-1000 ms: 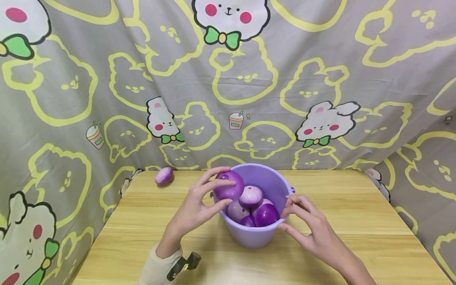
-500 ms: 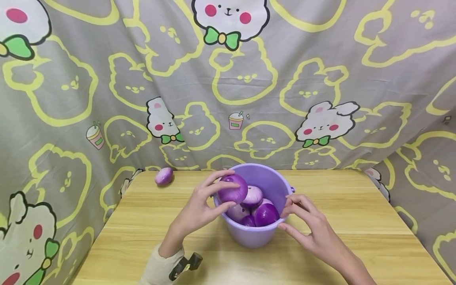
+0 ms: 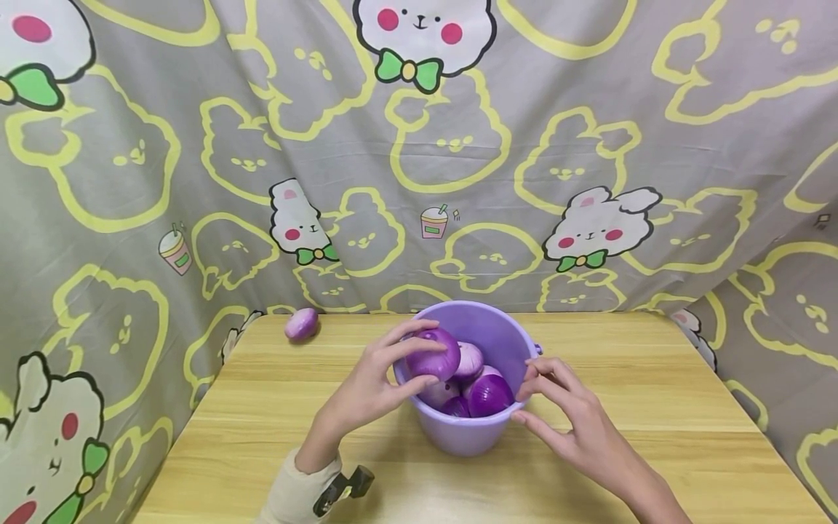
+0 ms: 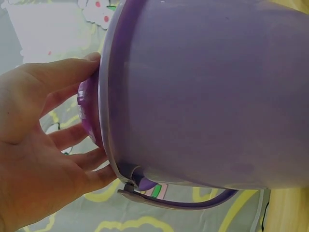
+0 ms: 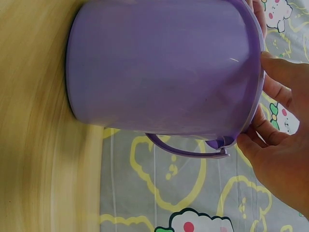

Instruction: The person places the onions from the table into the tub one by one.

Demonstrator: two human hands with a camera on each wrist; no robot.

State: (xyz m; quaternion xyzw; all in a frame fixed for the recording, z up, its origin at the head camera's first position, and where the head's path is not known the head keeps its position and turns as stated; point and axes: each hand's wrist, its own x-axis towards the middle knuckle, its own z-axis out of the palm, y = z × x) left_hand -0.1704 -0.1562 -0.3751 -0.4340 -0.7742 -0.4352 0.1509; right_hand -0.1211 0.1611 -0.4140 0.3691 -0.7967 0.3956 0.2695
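Observation:
A purple bucket point(image 3: 466, 439) stands upright on the wooden table, with several red onions inside, one deep purple onion point(image 3: 491, 395) among them. My left hand point(image 3: 366, 386) grips another red onion point(image 3: 433, 356) by its sides, low in the bucket's mouth at the left. In the left wrist view, only a strip of that held onion point(image 4: 88, 108) shows above the rim, and the rest is hidden behind the bucket wall. With fingers over the rim and thumb outside, my right hand point(image 3: 579, 422) holds the bucket's right side. The right wrist view shows these fingers point(image 5: 270, 130) at the rim.
One more red onion point(image 3: 302, 324) lies at the table's back left. The bucket's handle point(image 4: 193, 204) hangs down on the far side. A patterned grey curtain point(image 3: 484, 167) encloses the back and sides of the wooden table point(image 3: 655, 378).
My left hand has moved slightly right and down, carrying its onion from over the bucket's left rim into the mouth. The right hand and the loose onion have stayed put.

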